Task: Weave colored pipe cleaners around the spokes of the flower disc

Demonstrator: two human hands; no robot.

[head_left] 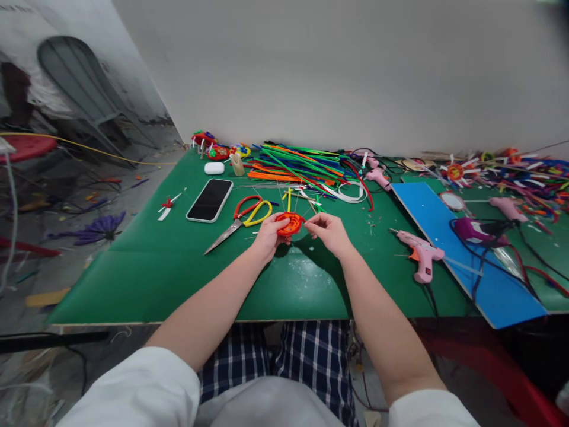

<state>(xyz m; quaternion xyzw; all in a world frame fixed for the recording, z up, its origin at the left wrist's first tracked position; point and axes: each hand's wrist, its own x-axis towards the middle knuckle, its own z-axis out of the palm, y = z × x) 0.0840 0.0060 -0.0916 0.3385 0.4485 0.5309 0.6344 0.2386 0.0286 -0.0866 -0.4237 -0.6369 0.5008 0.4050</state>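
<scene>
Honestly, ease up with your left hand (267,239) and that red-orange pipe-cleaner coil (290,225) could spring loose, or a hard tug might skew it. Your left hand's curled round it over the counter (155,270), between the front and back edges, while your right hand (328,233) seems to pinch its tail (304,220).

There is one red coil (291,225), one phone (210,200), one white case (214,168), one pair of scissors (239,223), one blue board (438,224) and at least three glue guns (427,256); the stems (302,163) overlap too much to count.
</scene>
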